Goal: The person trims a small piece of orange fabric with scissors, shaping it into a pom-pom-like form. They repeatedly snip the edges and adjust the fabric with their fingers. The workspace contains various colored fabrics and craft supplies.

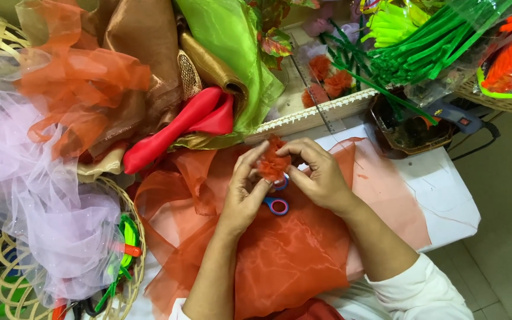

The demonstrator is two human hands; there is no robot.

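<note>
1. Your left hand [245, 189] and right hand [318, 172] meet over the middle of the tabletop [445, 195]; both grips pinch the small orange fabric puff [272, 163], fingertips closed on it from either side.
2. The puff sits raised between the fingers, just above the sheer orange organza sheet [280, 249] spread under your wrists — not resting on it, as far as the view tells.
3. Keep the pinch at the base of the puff; squeezing the frills would likely flatten them.
4. The scissors [278, 201] with blue and red handles lie directly below the puff, partly hidden by your left fingers. Mind them when you lower either hand.
5. Judgement: turn the puff slowly with the fingertips rather than the palm — gathered layers look loose and could slip apart.
6. Finished orange puffs [327, 83] lie on the tray behind, well apart, handy for comparing fullness.
</note>
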